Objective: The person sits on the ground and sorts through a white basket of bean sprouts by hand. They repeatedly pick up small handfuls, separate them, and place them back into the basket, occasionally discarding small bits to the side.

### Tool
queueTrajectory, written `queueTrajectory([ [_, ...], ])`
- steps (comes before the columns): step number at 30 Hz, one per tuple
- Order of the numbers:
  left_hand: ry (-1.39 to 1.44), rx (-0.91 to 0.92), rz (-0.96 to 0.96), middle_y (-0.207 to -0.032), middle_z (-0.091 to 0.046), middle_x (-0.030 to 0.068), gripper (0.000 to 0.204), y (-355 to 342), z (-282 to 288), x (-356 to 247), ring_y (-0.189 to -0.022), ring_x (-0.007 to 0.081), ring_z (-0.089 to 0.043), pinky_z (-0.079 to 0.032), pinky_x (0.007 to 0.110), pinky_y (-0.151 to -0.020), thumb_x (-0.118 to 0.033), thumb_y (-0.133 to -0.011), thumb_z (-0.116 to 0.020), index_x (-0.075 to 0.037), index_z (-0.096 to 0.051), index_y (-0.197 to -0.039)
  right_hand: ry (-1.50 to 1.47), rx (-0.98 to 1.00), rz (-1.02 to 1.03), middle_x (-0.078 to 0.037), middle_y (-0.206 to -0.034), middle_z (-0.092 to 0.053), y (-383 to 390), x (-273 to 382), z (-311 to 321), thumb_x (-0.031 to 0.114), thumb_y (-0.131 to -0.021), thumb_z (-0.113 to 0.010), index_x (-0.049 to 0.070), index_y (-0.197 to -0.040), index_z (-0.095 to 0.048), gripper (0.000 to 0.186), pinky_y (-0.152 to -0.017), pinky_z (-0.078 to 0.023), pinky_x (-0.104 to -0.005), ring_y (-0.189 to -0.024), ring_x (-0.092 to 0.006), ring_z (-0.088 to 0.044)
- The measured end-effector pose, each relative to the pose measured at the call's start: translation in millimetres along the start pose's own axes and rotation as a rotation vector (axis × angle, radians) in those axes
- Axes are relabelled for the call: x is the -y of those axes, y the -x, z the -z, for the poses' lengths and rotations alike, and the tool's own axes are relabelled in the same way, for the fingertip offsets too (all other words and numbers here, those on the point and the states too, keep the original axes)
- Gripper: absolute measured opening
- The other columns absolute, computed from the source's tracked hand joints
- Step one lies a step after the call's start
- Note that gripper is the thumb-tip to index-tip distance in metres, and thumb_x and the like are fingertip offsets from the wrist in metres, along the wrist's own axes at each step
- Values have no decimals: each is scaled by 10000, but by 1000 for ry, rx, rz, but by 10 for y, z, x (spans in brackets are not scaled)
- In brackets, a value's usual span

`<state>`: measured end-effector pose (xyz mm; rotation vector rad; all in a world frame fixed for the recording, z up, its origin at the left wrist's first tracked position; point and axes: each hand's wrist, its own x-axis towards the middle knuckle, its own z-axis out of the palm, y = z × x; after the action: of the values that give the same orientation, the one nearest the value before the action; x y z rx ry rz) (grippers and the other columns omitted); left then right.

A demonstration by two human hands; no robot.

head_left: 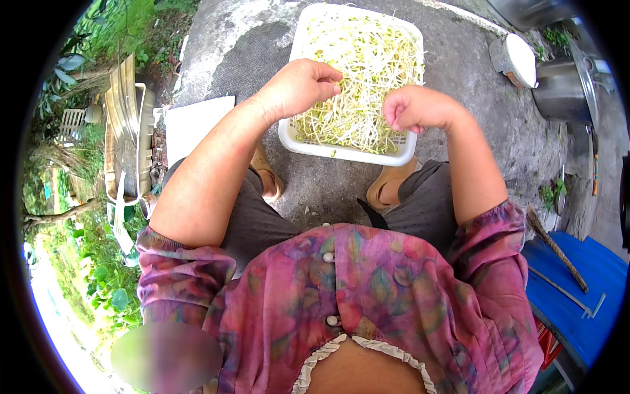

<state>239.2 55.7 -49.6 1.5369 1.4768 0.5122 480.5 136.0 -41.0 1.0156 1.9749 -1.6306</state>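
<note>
In front of my feet stands a white plastic basket (pixel 375 157) heaped with bean sprouts (pixel 364 59), pale stems with yellow-green heads. My left hand (pixel 307 84) is over the basket's left side, thumb and fingertips pinched together just above the sprouts. At the right rim my right hand (pixel 415 109) is curled, its fingertips pressed together and pointing down to the sprouts. Whatever lies between the fingertips of either hand is too small or hidden to make out. A few sprouts hang over the rim.
A white board (pixel 197 125) lies left of the basket, by a long tub (pixel 146 141). Metal pots (pixel 561 92) and a white-topped container (pixel 518 59) stand at the right. A stick (pixel 558 249) lies on a blue surface (pixel 597 282). Sandals (pixel 377 190) are on my feet.
</note>
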Motion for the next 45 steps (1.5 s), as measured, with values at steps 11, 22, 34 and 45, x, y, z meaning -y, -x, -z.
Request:
queueTrajectory([
  [11,67,-33,-11,-920,-672,131,324,59,-9,3,-844,198,-641,-484,290,-798,-185,-815,-627,-15,-627,-1091,-588,-346,585,-69,-843,-618,24,184,241,40,-816,-585,14,-1003,-594,189,-495,-421,-203,-569,-71,-527],
  [22,-44,-52,-38,-930,-671,125,315,63,28,-65,-859,190,-635,-479,289,-809,-165,-824,-616,-30,-620,-1109,-269,-1035,490,-25,-851,-633,-15,8,266,13,-831,-536,29,-1013,-637,208,-546,-460,-217,-629,-79,-578],
  [34,-64,-73,-95,-921,-666,160,315,54,1,-56,-854,238,-645,-489,316,-800,-181,-815,-613,-21,-629,-1085,885,-153,-144,-175,-811,-651,-97,-275,-541,28,-701,-598,21,-820,-683,147,-626,-510,-370,-758,-297,-648],
  [45,-149,-101,-93,-921,-662,162,325,131,25,-85,-860,267,-638,-483,335,-815,-197,-808,-618,-26,-631,-1084,1189,-136,-189,-95,-857,-684,-298,-252,-728,84,-758,-572,74,-838,-699,150,-679,-524,-360,-824,-241,-667],
])
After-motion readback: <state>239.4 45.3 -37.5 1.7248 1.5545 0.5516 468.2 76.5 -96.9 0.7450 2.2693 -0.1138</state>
